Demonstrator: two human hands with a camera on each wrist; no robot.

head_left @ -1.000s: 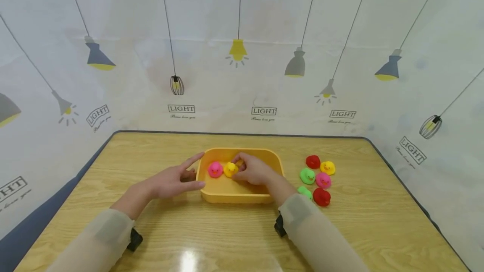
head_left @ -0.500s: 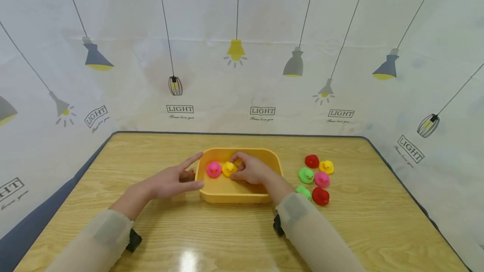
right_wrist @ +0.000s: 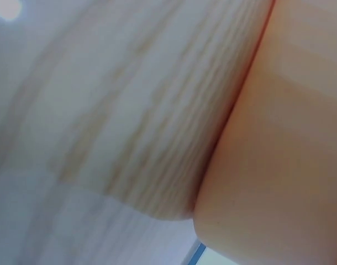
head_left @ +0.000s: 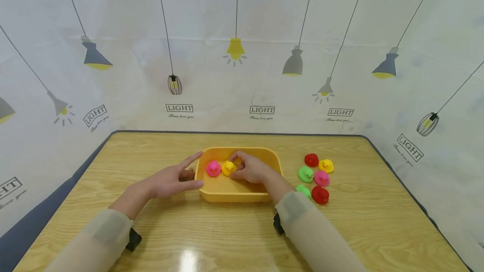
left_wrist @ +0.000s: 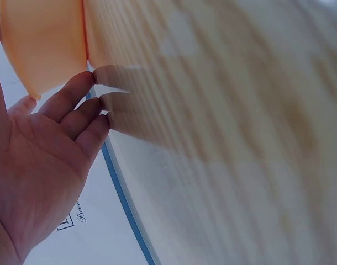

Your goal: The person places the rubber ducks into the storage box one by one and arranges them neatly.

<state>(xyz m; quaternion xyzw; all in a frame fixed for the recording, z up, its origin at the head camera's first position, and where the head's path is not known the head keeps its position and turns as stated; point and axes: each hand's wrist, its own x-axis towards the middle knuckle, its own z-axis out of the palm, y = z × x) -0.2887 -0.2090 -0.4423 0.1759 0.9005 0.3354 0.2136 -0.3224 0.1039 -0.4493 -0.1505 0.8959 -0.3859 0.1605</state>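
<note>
A yellow plastic bin (head_left: pixel 236 197) stands at mid-table with a pink rubber duck (head_left: pixel 213 169) and a yellow rubber duck (head_left: pixel 228 168) side by side inside. My right hand (head_left: pixel 251 169) reaches over the bin and pinches the yellow duck between thumb and fingers. At the bin's left end, my left hand (head_left: pixel 172 181) touches the rim with thumb and index finger spread. The left wrist view shows the other fingers (left_wrist: pixel 83 118) of that hand extended down to the tabletop beside the bin wall (left_wrist: pixel 44 44). Only the bin's outer wall (right_wrist: pixel 279 154) and table appear in the right wrist view.
Right of the bin lie several more rubber ducks: two red (head_left: pixel 320 195), two green (head_left: pixel 306 174), one pink (head_left: pixel 322 178) and one yellow (head_left: pixel 326 166). The wooden table (head_left: pixel 211 238) ends at a wall covering (head_left: pixel 219 87) printed with lamps.
The view shifts slightly. Both hands, the bin and the ducks keep nearly the same positions, with the right hand still holding the yellow duck.
</note>
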